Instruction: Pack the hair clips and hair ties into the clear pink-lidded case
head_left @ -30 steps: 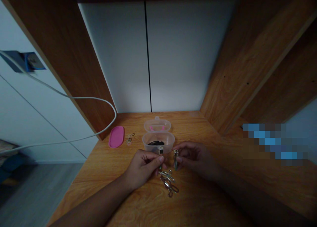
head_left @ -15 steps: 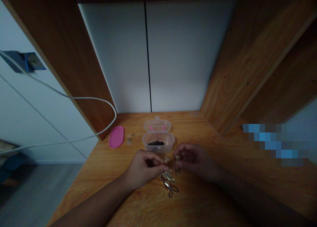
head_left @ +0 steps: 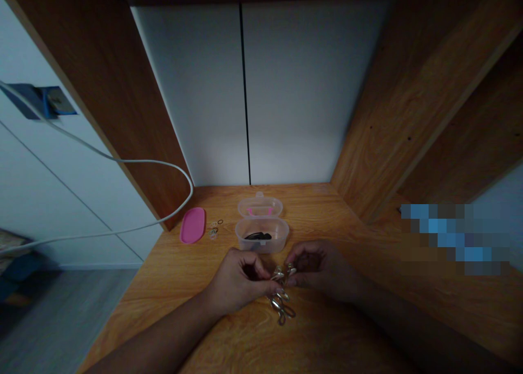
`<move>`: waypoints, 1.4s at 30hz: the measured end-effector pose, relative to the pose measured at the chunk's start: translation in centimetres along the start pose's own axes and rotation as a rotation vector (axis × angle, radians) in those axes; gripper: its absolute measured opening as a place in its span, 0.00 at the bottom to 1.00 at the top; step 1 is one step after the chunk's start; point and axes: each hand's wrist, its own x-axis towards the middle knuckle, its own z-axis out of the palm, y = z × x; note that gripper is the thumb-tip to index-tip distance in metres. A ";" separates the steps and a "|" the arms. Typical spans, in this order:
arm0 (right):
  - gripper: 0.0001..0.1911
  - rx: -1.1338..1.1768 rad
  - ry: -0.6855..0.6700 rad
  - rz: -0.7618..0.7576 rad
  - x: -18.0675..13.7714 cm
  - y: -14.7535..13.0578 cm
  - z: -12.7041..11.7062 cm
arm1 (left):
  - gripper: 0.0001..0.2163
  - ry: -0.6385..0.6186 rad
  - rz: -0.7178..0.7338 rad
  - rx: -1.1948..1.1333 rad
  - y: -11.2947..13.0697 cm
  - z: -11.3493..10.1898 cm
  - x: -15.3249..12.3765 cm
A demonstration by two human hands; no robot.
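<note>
My left hand [head_left: 244, 282] pinches a shiny gold-coloured metal clip [head_left: 278, 273] between thumb and fingers. Close beside it, my right hand [head_left: 319, 268] has its thumb and fingertips closed on another small metal clip [head_left: 291, 269]. The two clips nearly meet; I cannot tell whether they touch. On the wooden tabletop just below the left fingertips lie more looped metal clips [head_left: 281, 310], partly covered by the hand. Behind both hands stands a clear plastic box [head_left: 281, 242] with its lid [head_left: 260, 200] swung back. Black items [head_left: 258, 236] lie in the box, their kind unclear.
A pink oval tray or lid [head_left: 192, 225] lies at the left of the table, with several small elastic-looking bands [head_left: 214, 231] next to it. A white cable [head_left: 155, 161] loops across the left side. Wooden panels and a white back wall [head_left: 294, 102] enclose the table.
My right hand has moved slightly down, and its clip has come closer to the one in my left hand. The left hand has shifted slightly. The box and tray stay put.
</note>
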 end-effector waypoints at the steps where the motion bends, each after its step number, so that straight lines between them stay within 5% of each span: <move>1: 0.17 -0.018 0.011 -0.005 0.0 -0.1 0.1 | 0.17 -0.004 0.008 0.020 0.0 0.0 0.0; 7: 0.14 -0.217 0.041 -0.086 -0.2 -0.4 0.5 | 0.14 0.022 0.060 0.206 0.1 0.2 -0.2; 12: 0.16 -0.514 0.044 -0.377 -0.4 -0.7 0.6 | 0.14 0.039 0.090 0.240 0.5 0.3 -0.2; 16: 0.08 -0.658 0.029 -0.509 -0.5 -1.2 0.6 | 0.10 0.048 0.122 0.271 1.0 0.2 -0.1; 20: 0.07 -0.735 0.068 -0.604 -0.5 -1.4 0.3 | 0.07 0.026 0.239 0.408 1.7 0.0 -0.1; 24: 0.12 -0.765 0.162 -0.709 -0.5 -1.4 -0.1 | 0.06 0.136 0.449 0.568 2.6 -0.3 -0.4; 28: 0.23 -0.747 0.270 -0.711 -0.5 -1.2 -0.3 | 0.05 0.251 0.624 0.689 3.1 -0.8 -0.5; 32: 0.21 -0.771 0.290 -0.654 -0.4 -1.0 -0.5 | 0.04 0.392 0.685 0.759 3.1 -1.9 0.0; 37: 0.17 -0.781 0.251 -0.639 0.0 -1.2 -0.5 | 0.04 0.596 0.620 0.743 2.6 -3.2 0.6; 42: 0.14 -0.787 0.213 -0.644 0.1 -1.4 -0.5 | 0.04 0.625 0.560 0.729 2.1 -3.5 1.0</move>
